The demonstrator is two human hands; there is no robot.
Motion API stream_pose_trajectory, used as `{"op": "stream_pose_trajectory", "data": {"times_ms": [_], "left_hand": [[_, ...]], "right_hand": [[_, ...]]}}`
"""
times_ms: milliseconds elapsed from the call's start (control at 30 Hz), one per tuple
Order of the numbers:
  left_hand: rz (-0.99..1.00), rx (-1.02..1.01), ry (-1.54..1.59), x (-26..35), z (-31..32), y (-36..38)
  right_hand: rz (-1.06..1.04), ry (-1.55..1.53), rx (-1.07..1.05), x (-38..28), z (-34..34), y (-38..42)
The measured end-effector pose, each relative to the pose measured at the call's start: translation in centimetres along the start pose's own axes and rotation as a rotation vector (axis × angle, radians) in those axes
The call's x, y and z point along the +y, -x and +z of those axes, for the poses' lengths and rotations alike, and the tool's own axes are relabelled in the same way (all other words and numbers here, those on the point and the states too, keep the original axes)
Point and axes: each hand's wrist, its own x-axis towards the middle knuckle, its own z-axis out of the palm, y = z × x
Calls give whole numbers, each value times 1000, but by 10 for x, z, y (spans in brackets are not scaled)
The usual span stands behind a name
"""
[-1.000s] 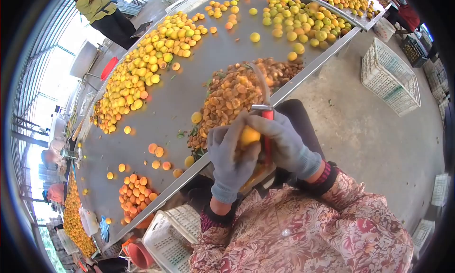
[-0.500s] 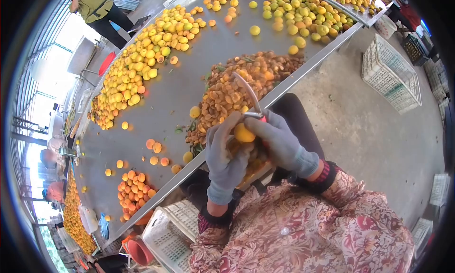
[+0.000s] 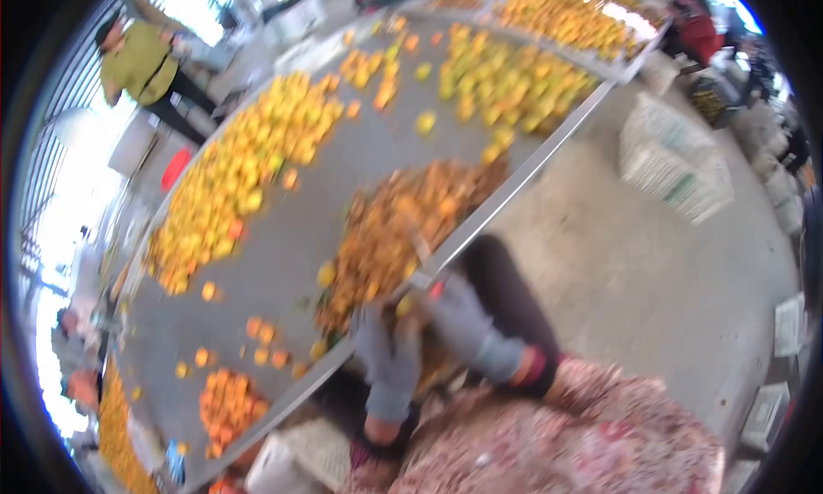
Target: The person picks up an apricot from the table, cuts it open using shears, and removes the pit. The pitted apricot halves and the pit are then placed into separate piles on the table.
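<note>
The picture was blurred. The left hand (image 3: 387, 357) and right hand (image 3: 459, 327), both gloved, met around a yellow fruit (image 3: 405, 305) at the desk (image 3: 283, 237) edge; the fingers' state I cannot tell. Bare floor (image 3: 617, 271) lay at 3 o'clock.

You face a long grey metal worktop (image 3: 283, 237) running away to the upper right, its raised edge bright. Right of it lies bare concrete floor (image 3: 651, 262) with a white crate (image 3: 677, 164) standing on it. Daylight floods in at the left, blurring everything. A person in green (image 3: 141, 65) stands beyond the worktop.
</note>
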Motion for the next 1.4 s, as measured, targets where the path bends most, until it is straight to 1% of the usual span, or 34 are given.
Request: {"op": "stream_pose_trajectory", "data": {"times_ms": [33,100,167,200,233,300,333,367,400,433,500,533,600,633,700,733,800,833,867,900,933,967,1033,1067,1133,1167,1233,1267,1333,1400], "left_hand": [[51,22,-67,-10,3,6],[-230,-98,147,-18,12,13],[-97,11,66,-7,14,9],[-66,4,101,-10,10,8],[-65,11,78,-12,8,5],[-29,-3,107,2,15,0],[-64,-35,129,10,12,-2],[-106,-63,138,12,10,-1],[139,55,-82,8,15,1],[149,56,-75,5,15,0],[294,-5,-205,25,1,-10],[296,-1,-200,28,-5,-10],[330,-160,-447,27,-16,-12],[326,-158,-447,23,-18,-12],[257,-395,-571,14,-22,-11],[227,-388,-590,10,-21,-12],[556,-218,-475,1,-28,-22],[629,-147,-479,0,-30,-30],[709,-79,-484,-1,-28,-38],[695,-101,-487,-4,-30,-40],[695,-121,-476,-8,-30,-40],[675,-127,-518,-15,-27,-36],[583,0,-314,-21,-12,-34],[583,-7,-324,-16,-8,-33],[362,91,-272,-8,-2,-32],[355,85,-274,-8,1,-30],[202,46,-135,-8,5,-24],[181,31,-141,-12,11,-21],[339,305,-219,-21,28,-9],[261,197,-374,-18,28,-3]], "right_hand": [[-62,-99,59,3,7,3],[-69,93,59,15,0,-1],[-88,424,37,-4,-4,3],[-63,419,28,-3,-3,2],[30,340,-6,-8,-4,3],[56,-2,-32,-10,-3,4],[26,7,-2,-9,-5,2],[42,48,10,-8,-6,1],[67,85,14,-6,-6,0],[57,87,19,-2,-6,-3],[140,20,41,3,-8,-4],[137,26,42,3,-9,-3],[187,84,49,2,-10,-1],[190,87,46,4,-10,0],[151,28,48,8,-6,2],[116,18,67,11,-5,4],[89,28,59,4,1,9],[71,-62,37,4,4,7],[121,-123,32,0,6,7],[128,-158,45,-7,11,8],[-3,-76,-51,8,7,4],[121,-135,-47,-12,12,8],[269,-192,42,-15,15,5],[274,-202,38,-16,18,3],[69,-149,83,-18,21,-3],[79,-150,85,-18,21,-4],[-42,-108,156,-18,24,-6],[-72,-98,167,-26,28,-4],[-189,68,204,-15,25,-10],[-224,93,115,-25,24,-9]]}}
